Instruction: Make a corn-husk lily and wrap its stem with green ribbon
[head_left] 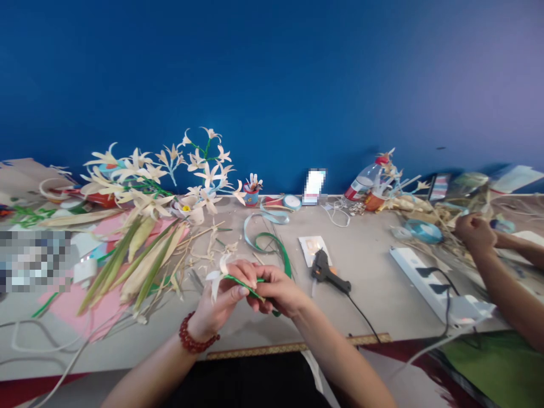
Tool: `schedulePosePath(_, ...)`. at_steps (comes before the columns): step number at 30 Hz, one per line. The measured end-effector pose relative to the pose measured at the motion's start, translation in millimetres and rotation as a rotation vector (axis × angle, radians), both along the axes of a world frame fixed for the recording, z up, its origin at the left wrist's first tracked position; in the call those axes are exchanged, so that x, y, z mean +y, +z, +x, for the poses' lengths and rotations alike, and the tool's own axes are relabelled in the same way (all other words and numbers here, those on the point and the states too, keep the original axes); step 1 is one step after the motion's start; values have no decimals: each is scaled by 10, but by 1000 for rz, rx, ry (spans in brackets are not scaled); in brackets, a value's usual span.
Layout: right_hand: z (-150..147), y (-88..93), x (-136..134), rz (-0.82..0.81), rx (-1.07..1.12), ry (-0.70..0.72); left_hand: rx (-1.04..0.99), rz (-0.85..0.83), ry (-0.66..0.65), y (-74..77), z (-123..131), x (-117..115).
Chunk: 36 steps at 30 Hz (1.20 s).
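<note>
Close to the table's front edge, my left hand [219, 306], with a red bead bracelet at the wrist, pinches a handmade white flower [220, 276]. Its petals stick out to the left and its green-wrapped stem [242, 285] runs right between both hands. My right hand [283, 290] is closed around the stem's other end and a green ribbon [284, 252], which curls away behind it on the table. The two hands almost touch, and some fingertips are hidden. A black glue gun [327, 272] lies to their right, partly over a small white packet [309, 246].
Corn husks [144, 255] and pink paper [91, 317] cover the left side, with finished husk flowers [148, 173] behind. A light blue ribbon roll [292, 202] lies at the back. Rightward are a power strip [433, 289], a bottle [365, 178] and another person's hand [476, 235].
</note>
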State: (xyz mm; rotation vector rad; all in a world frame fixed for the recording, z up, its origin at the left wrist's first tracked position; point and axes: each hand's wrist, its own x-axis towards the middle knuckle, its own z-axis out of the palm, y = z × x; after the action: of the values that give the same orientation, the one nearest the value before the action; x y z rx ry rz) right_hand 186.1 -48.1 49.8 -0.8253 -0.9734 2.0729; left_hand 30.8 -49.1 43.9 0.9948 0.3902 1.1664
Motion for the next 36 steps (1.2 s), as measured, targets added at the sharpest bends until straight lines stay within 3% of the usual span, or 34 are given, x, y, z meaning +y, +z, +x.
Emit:
schedulePosePath(6,-5,-7,-7,-68,52,2,24,-130,-35,63,9,-20)
schedulePosePath(13,-15,-69,-15,-92,34,6,45,-160,-7,82,16,-21)
schedulePosePath(18,-15,-126,10,80,-83,-20,66,-159,67,82,32,-1)
schedulePosePath(20,29,-125,27,241,-197,-106,66,-145,100,74,35,12)
schedulePosePath(22,100,-96,28,377,-332,-283,65,-128,142,61,35,25)
schedulePosePath(25,203,-8,-19,473,-408,-465,86,-158,184,28,33,42)
schedulePosePath(30,204,92,-113,489,-355,-335,112,-241,206,-29,49,49)
schedulePosePath(36,128,6,-41,336,-177,-313,131,-244,213,-18,63,41)
